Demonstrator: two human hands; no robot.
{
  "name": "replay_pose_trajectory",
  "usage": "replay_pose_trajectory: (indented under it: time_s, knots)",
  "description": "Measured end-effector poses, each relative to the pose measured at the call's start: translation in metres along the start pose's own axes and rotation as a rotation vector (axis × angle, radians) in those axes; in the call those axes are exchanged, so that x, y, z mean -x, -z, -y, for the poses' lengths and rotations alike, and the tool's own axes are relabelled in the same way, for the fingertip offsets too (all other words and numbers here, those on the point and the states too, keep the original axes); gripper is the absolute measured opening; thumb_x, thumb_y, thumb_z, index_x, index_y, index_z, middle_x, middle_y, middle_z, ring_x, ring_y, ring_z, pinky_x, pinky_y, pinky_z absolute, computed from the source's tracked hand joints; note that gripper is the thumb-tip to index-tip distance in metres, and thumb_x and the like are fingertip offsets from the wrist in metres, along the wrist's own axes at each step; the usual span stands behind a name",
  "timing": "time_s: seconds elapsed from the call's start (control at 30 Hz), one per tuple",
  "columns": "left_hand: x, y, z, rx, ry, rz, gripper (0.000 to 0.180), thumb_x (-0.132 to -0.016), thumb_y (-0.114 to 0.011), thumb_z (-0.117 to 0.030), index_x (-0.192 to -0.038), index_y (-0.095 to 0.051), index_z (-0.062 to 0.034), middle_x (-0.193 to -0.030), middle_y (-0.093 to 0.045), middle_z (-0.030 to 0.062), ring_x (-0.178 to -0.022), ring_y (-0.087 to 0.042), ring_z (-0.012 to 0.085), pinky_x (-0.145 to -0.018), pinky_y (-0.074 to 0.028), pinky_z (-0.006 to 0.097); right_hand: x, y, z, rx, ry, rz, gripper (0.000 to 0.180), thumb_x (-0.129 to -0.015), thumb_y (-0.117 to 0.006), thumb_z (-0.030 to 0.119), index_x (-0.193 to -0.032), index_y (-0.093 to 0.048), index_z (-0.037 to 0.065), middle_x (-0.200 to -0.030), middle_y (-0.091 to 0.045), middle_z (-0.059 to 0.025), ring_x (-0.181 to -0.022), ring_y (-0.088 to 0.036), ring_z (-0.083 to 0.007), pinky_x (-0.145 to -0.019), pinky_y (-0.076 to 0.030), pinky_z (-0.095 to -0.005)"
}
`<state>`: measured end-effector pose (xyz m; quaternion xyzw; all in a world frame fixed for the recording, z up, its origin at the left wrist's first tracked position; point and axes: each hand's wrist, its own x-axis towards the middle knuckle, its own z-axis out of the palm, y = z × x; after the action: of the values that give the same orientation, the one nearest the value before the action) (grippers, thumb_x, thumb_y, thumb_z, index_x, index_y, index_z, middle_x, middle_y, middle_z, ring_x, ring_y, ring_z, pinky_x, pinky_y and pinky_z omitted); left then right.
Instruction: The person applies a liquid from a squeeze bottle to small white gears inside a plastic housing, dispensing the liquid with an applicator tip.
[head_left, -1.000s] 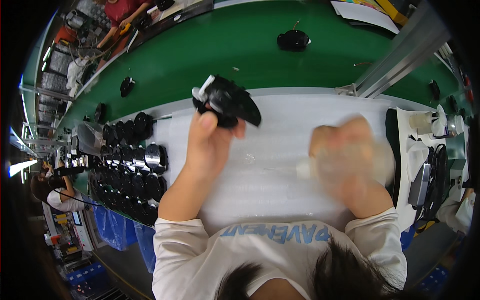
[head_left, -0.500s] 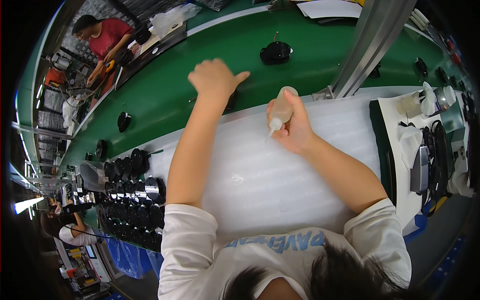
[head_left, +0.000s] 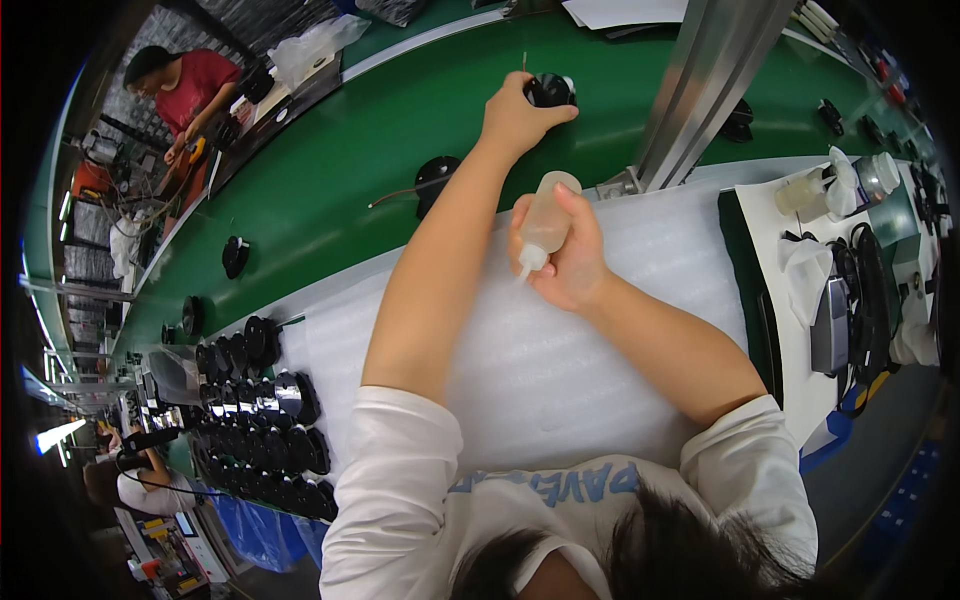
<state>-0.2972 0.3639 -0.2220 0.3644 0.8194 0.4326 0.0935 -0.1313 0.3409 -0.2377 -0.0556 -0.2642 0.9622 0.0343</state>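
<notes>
My left hand (head_left: 515, 120) reaches over the green surface, its thumb and fingers around a black round part (head_left: 549, 91) with a thin wire standing up from it. In my right hand (head_left: 572, 250) is a translucent squeeze bottle (head_left: 549, 212), held tilted with its white nozzle pointing down toward the white foam sheet (head_left: 500, 370). Another black round part (head_left: 437, 183) with a reddish wire lies beside my left forearm, which partly covers it.
Rows of black round parts (head_left: 262, 410) stand at the left. An upright metal post (head_left: 700, 90) rises on the right. Beyond it, a white board (head_left: 760, 215) carries jars and cables. A co-worker in a red shirt (head_left: 195, 85) sits at the far left.
My left hand has moved right and away from me, onto the black round part. The part near my left forearm now shows more fully. My right hand still holds the bottle.
</notes>
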Motion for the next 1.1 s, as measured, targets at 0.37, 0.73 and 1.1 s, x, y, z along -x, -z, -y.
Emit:
replay_pose_trajectory:
  time_s: [0.37, 0.73, 1.1]
  knots:
    - [0.189, 0.099, -0.039, 0.604, -0.227, -0.281, 0.074, -0.053, -0.069, 0.008, -0.113, -0.026, -0.0030, -0.109, -0.038, 0.0128, -0.101, -0.046, 0.0203, -0.085, -0.041, 0.031, 0.051, -0.051, 0.005, 0.249, 0.061, 0.112, 0.059, -0.073, -0.043, 0.063, -0.082, -0.046, 0.005, -0.053, -0.047, -0.0046, -0.040, -0.037, -0.0089, -0.046, -0.034, -0.0226]
    - [0.207, 0.105, -0.024, 0.251, -0.824, 0.082, 0.033, -0.073, -0.045, -0.015, -0.097, -0.047, 0.0078, -0.087, -0.055, 0.0190, -0.074, -0.050, 0.0305, -0.064, -0.042, 0.037, 0.079, -0.076, 0.046, 1.079, 1.116, 0.593, 0.056, -0.068, -0.067, 0.047, -0.098, -0.038, 0.010, -0.072, -0.049, -0.0091, -0.053, -0.044, -0.0163, -0.045, -0.030, -0.0279]
    - [0.217, 0.103, -0.041, 0.333, -0.773, 0.095, 0.031, -0.066, -0.048, -0.014, -0.087, -0.049, 0.0092, -0.083, -0.054, 0.0234, -0.068, -0.048, 0.0315, -0.065, -0.041, 0.039, 0.091, -0.079, 0.043, 1.291, 1.228, 0.521, 0.048, -0.070, -0.066, 0.043, -0.098, -0.042, 0.012, -0.073, -0.049, -0.0077, -0.055, -0.046, -0.0173, -0.046, -0.031, -0.0267]
